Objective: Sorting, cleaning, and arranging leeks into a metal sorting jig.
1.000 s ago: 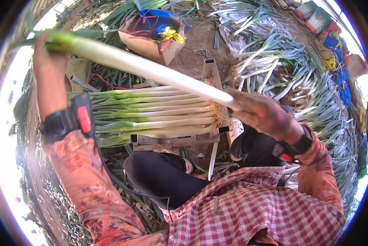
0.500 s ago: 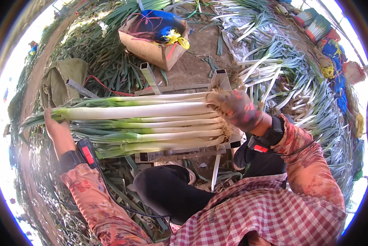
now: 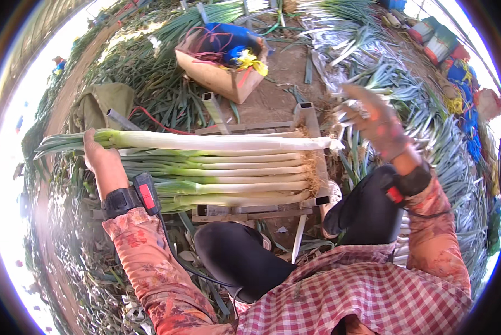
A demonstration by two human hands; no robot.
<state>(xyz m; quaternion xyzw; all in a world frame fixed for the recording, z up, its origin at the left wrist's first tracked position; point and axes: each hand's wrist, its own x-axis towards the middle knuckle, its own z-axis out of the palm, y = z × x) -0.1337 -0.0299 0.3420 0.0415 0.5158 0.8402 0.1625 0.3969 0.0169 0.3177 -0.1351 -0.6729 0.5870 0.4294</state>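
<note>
My left hand [image 3: 101, 158] is closed round the green end of one thick leek [image 3: 222, 140], whose long white stalk reaches right over the far side of a row of leeks [image 3: 250, 172]. That row lies side by side across a low stand [image 3: 303, 120] with upright square metal posts, shaggy roots at the right. The held leek's root end looks trimmed and pale. My right hand [image 3: 382, 131], in a stained patterned glove, is raised off to the right of the root ends. Its fingers are spread, slightly blurred, and nothing shows in them.
Beyond the stand sits a cardboard box [image 3: 220, 70] with blue material and pink and yellow ties. Many loose leeks [image 3: 412, 111] cover the ground to the right, some on plastic sheeting. Cut leaves are heaped at the left, beside an olive cloth [image 3: 102, 103]. My knees are close to the stand.
My right hand has left the held leek's root end and moved right, fingers opening. That end now shows pale and bare of long roots. My left hand keeps its grip.
</note>
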